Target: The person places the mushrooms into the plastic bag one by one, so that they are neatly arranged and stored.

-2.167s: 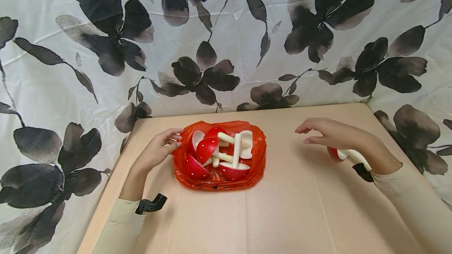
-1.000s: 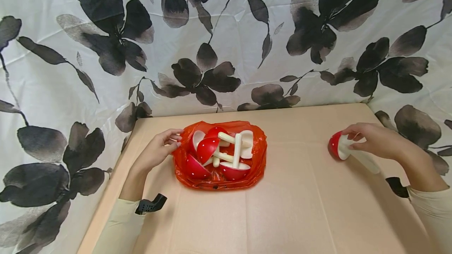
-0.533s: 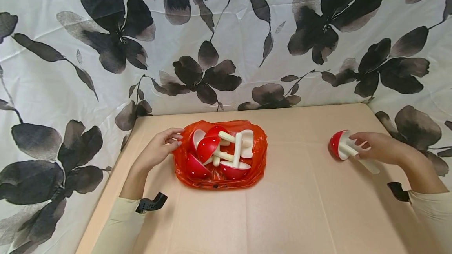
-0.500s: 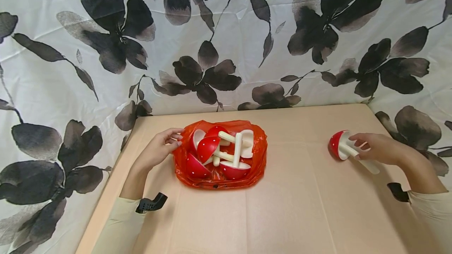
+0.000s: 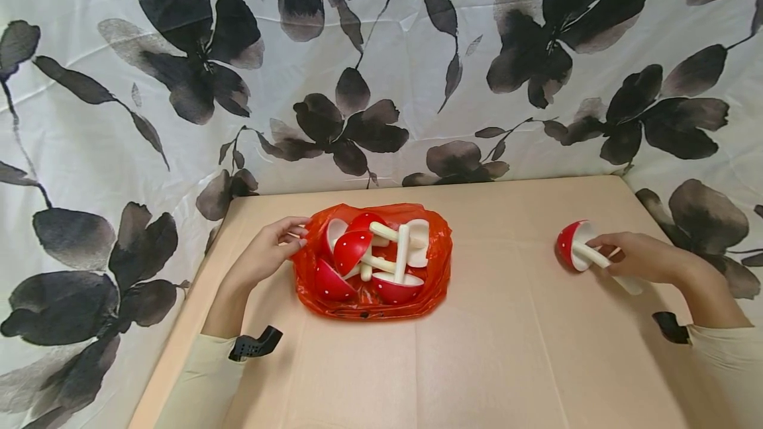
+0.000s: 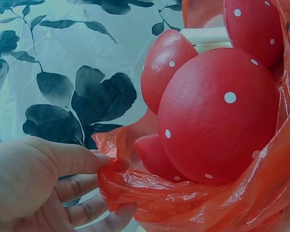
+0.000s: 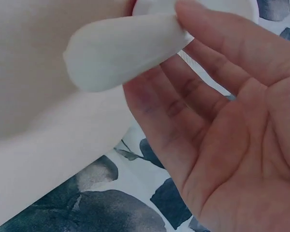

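Observation:
A red plastic bag (image 5: 438, 283) stands at the middle of the table, its mouth rolled open. Several toy mushrooms (image 5: 348, 250) with white-dotted red caps and cream stems lie jumbled in it. At its left side my left hand (image 5: 271, 250) pinches the rim; in the left wrist view the thumb presses the crumpled red film (image 6: 135, 181) against the fingers. To the right, one more toy mushroom (image 5: 566, 243) lies on its side, its red cap pointing left. My right hand (image 5: 644, 257) pinches its stem (image 7: 121, 53) between thumb and fingers; the thumb hides part of the stem.
The pale wooden-toned table (image 5: 477, 363) ends at the back against a white cloth (image 5: 417, 71) printed with dark flowers. Black wrist cameras (image 5: 256, 344) sit at both cuffs.
My right hand drew back to the right from above the table to the single mushroom, then settled its thumb and fingers on the stem. The left hand and bag stay put.

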Motion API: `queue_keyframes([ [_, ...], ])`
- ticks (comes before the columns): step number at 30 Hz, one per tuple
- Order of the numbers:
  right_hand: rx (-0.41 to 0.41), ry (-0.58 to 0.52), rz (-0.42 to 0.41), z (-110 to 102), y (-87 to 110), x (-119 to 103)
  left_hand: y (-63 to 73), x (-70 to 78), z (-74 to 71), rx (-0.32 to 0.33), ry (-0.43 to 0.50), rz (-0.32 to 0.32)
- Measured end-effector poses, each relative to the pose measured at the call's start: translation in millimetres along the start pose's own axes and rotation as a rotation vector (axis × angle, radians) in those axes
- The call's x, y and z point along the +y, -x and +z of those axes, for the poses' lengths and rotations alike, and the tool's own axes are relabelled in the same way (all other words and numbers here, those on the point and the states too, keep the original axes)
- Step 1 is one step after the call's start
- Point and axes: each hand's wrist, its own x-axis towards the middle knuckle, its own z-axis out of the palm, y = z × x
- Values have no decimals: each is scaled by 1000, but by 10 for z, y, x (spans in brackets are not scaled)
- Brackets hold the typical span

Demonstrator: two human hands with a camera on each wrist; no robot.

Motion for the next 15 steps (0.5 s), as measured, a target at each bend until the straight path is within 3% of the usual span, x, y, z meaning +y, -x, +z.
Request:
queue_keyframes([
  [15, -83, -110, -23, -10, 26, -18, 8, -19, 14, 5, 2, 2],
])
